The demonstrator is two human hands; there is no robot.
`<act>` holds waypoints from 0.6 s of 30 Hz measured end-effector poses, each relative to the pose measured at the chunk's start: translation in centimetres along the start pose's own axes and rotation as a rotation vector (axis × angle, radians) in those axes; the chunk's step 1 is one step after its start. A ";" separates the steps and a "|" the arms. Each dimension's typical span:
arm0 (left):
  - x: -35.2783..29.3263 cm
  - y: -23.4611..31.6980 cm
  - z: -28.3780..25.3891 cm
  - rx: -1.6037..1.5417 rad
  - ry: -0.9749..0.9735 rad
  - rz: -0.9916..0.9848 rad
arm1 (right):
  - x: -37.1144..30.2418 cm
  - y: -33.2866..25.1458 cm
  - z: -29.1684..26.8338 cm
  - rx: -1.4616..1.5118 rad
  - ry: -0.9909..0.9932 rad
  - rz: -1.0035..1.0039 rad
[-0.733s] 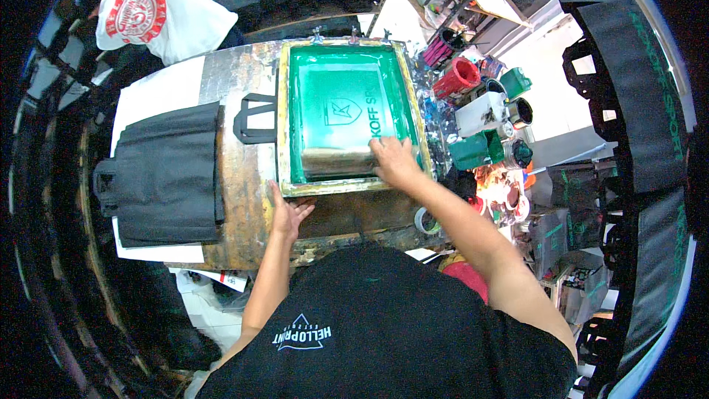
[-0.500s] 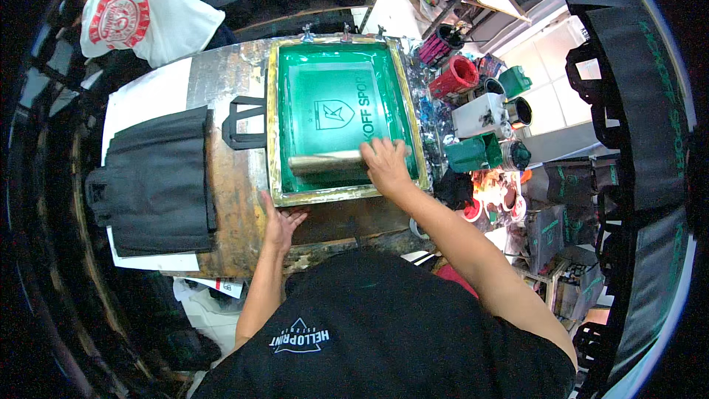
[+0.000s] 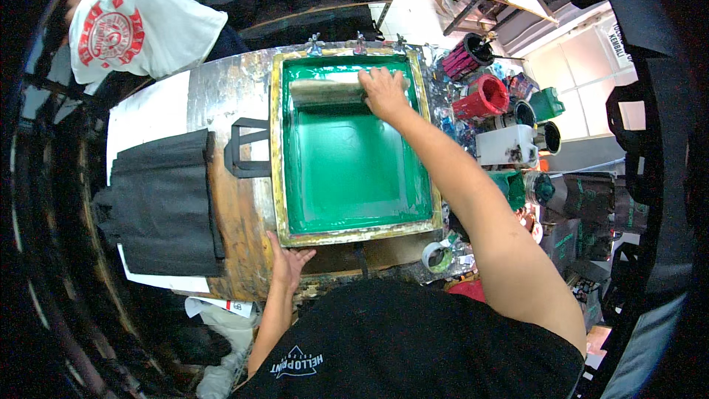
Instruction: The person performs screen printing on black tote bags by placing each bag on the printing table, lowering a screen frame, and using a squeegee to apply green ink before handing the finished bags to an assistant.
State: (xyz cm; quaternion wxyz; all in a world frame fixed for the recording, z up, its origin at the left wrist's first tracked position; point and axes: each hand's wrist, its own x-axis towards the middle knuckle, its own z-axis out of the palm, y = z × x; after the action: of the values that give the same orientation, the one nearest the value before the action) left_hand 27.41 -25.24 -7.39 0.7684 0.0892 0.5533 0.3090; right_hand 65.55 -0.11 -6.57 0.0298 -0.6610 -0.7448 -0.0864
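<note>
My right hand (image 3: 385, 94) is closed round the right end of a squeegee (image 3: 323, 93) near the far end of a screen printing frame (image 3: 361, 238). Green ink (image 3: 354, 170) covers the mesh, and the blade lies across it. My left hand (image 3: 288, 262) is open, thumb and fingers spread, at the frame's near left corner; I cannot tell if it touches the wood. From under the frame's left side sticks out the handle of a black bag (image 3: 233, 149); the frame hides the rest. Black bags (image 3: 162, 207) lie in a pile on the left.
Metal clamps (image 3: 360, 44) line the frame's far edge. Along the table's right side stand a red ink pot (image 3: 484, 98), a white jug (image 3: 508, 145) and a green container (image 3: 511, 188). A tape roll (image 3: 437, 256) sits near right. A person in a white shirt (image 3: 144, 22) stands far left.
My right hand has moved the squeegee from the near part of the screen to the far end. Green ink now covers the design that showed on the mesh. My left hand stays by the corner.
</note>
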 end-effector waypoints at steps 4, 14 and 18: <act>0.3 0.7 0.4 0.011 -0.041 -0.023 | 5.3 2.7 1.8 0.044 -0.007 -0.026; 0.8 6.8 -2.0 0.507 -0.129 -0.399 | 8.1 4.6 0.3 0.117 -0.040 -0.058; 4.4 11.2 0.6 0.991 -0.031 0.319 | 5.9 2.7 0.5 0.031 0.143 0.020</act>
State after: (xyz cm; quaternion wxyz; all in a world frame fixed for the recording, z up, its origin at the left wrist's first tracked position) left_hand 24.60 -13.73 -5.27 0.5855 0.5298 0.6014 0.1218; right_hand 67.50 6.08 -5.89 0.0939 -0.6600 -0.7354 -0.1217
